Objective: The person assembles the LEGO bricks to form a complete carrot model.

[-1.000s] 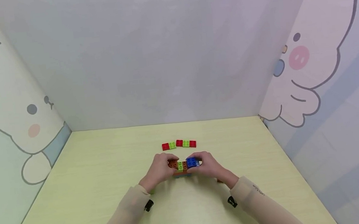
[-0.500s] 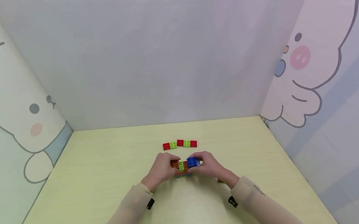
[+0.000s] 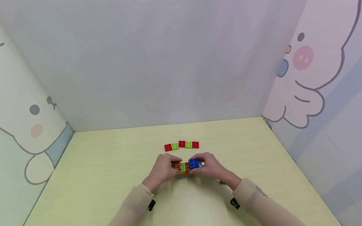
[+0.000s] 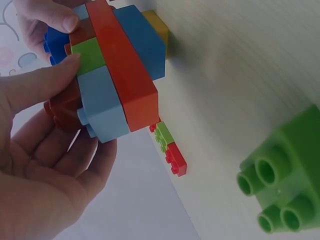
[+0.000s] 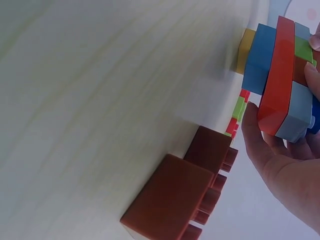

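From my remote seat, I see the brick stack (image 4: 131,70) near six o'clock on the head view, held between both hands. My left hand (image 3: 162,168), at the stack's nine o'clock, is curled only as wide as the bricks: thumb on the light-green brick (image 4: 89,55), fingers behind a brown brick (image 4: 66,102). My right hand (image 3: 210,166), at three o'clock, grips the other end, thumb and fingers about the dark-blue brick (image 3: 194,163). Below the orange-red layer come a blue brick (image 4: 144,42) and a yellow brick (image 4: 159,30) (whether that touches the table, I can't tell). At the stack's twelve o'clock lie red and light-green bricks (image 3: 189,145); toward four, two brown bricks (image 5: 170,197); toward eight, a green brick (image 4: 302,165).
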`<action>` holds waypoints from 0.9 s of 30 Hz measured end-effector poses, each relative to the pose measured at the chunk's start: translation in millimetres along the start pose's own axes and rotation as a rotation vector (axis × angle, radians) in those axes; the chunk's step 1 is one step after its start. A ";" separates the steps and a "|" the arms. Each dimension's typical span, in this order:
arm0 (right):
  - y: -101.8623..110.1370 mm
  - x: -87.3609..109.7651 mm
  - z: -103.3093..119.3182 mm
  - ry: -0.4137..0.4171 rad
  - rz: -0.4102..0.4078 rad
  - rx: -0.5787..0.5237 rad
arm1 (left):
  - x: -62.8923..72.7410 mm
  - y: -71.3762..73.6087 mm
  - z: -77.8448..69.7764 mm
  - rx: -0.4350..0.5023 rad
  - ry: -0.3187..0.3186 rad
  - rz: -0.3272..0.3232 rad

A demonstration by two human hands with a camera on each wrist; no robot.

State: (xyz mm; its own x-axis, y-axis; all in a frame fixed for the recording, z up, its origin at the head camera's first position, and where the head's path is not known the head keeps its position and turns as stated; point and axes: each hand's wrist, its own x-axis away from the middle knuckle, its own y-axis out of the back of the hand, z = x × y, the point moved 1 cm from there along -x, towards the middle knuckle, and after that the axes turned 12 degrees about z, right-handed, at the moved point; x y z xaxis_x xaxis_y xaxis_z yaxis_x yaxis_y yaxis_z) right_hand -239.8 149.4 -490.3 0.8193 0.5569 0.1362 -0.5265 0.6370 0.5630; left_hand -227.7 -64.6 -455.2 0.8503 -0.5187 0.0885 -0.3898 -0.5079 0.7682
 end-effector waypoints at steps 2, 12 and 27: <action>-0.2 0.0 0.0 -0.004 -0.001 -0.003 | -0.3 -0.4 0.2 0.006 0.008 0.002; -0.8 0.1 0.7 0.001 -0.005 -0.013 | -1.7 -2.8 1.8 0.016 0.000 -0.010; 0.4 0.2 1.2 -0.001 0.004 0.057 | -2.9 -1.2 2.5 0.027 0.007 0.019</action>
State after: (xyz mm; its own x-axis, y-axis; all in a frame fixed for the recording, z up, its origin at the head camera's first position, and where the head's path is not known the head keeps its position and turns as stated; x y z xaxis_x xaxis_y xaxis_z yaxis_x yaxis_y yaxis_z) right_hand -239.6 149.1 -489.0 0.8174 0.5590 0.1389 -0.5159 0.6033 0.6082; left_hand -230.6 -64.2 -458.0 0.8449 -0.5240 0.1074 -0.4155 -0.5163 0.7489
